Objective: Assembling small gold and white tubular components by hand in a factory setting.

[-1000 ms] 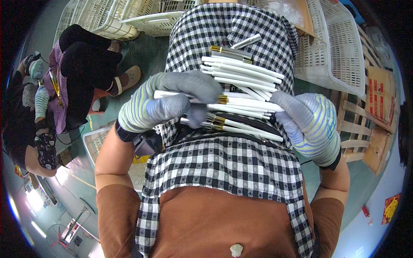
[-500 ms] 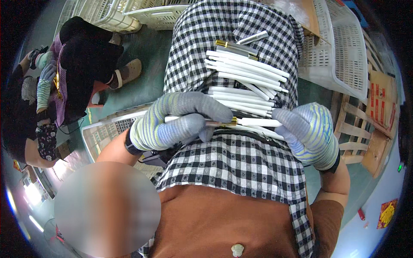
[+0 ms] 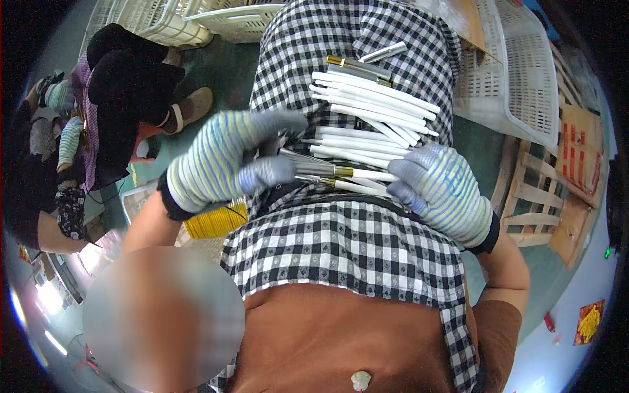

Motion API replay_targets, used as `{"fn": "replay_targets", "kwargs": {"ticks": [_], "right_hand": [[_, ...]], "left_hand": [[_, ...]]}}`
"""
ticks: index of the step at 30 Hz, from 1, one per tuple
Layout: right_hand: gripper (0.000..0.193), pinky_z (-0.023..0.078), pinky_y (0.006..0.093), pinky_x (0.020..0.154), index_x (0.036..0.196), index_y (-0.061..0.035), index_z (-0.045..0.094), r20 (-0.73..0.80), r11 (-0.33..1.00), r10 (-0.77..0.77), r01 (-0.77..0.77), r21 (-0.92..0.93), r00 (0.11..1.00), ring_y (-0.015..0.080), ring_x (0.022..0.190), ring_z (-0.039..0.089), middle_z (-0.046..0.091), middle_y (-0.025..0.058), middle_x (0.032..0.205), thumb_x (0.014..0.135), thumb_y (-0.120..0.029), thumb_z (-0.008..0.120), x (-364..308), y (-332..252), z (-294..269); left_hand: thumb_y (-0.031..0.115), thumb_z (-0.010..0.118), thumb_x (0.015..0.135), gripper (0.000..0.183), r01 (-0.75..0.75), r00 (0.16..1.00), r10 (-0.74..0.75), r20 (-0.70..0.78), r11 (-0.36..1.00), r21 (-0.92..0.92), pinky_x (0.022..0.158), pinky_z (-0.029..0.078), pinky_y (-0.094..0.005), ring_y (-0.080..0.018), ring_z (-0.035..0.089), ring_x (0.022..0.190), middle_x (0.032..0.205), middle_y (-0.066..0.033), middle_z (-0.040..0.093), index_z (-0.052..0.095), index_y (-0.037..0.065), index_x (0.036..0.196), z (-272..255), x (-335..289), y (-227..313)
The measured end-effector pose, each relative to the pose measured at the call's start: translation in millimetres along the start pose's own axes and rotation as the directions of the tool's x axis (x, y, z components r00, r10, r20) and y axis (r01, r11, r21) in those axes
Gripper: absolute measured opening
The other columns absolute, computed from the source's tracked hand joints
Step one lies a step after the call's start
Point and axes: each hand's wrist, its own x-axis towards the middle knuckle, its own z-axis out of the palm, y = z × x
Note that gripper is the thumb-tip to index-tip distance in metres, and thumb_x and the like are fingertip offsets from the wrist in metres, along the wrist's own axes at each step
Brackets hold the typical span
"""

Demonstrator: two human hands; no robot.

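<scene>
My left hand, in a striped knit glove, is raised with thumb and fingers apart and holds nothing. Just right of its thumb is the silver end of a slim white rod with a gold band. My right hand, gloved alike, pinches that rod's white end. Several loose white rods lie side by side across my lap on the checked apron. Beyond them rest silver tubes with gold ends and a single silver-and-white piece. Below the held rod, another gold-banded rod lies partly hidden.
A basket at my left holds a bundle of yellow rods. White plastic crates stand at the far right and far left, near a wooden slatted frame and a cardboard box. Another person with gloved hands sits at the left.
My left hand has let go of the rod and moved left and away, its fingers opening. My right hand has shifted left with the rod's white end. The yellow bundle has come into view.
</scene>
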Motion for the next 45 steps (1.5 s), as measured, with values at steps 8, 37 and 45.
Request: {"fn": "replay_targets", "kwargs": {"ticks": [8,37,45], "right_hand": [[0.020,0.049,0.0385,0.067,0.096,-0.0076,0.062,0.075,0.991,0.129,-0.127,-0.037,0.989,0.0281,0.074,0.061,0.061,0.0121,0.080,0.086,-0.022,0.052,12,9,9],[0.031,0.046,0.0407,0.065,0.108,-0.0115,0.063,-0.148,0.984,0.085,-0.107,-0.143,0.985,0.0299,0.074,0.058,0.061,0.0100,0.080,0.079,-0.019,0.067,-10,7,-32],[0.029,0.046,0.0398,0.061,0.107,-0.0114,0.064,-0.191,0.988,0.057,-0.083,-0.132,0.980,0.0285,0.068,0.058,0.061,0.0088,0.076,0.078,-0.017,0.069,-2,-4,-42]], "left_hand": [[0.009,0.064,0.084,0.028,-0.292,0.888,0.420,-0.186,0.829,0.476,0.073,0.051,-0.0346,-0.0299,0.064,0.083,0.092,-0.0159,0.065,0.062,0.005,0.111,-18,53,-13],[0.042,0.062,0.083,0.049,-0.107,0.984,0.180,0.011,0.628,-0.771,0.080,0.051,-0.0305,-0.0231,0.064,0.090,0.114,-0.0258,0.057,0.061,-0.005,0.095,-9,32,-1],[0.038,0.060,0.086,0.036,-0.220,0.952,0.292,-0.090,0.453,-0.864,0.067,0.045,-0.0266,-0.0175,0.053,0.070,0.105,-0.0185,0.052,0.066,0.002,0.079,22,28,-1]]}}
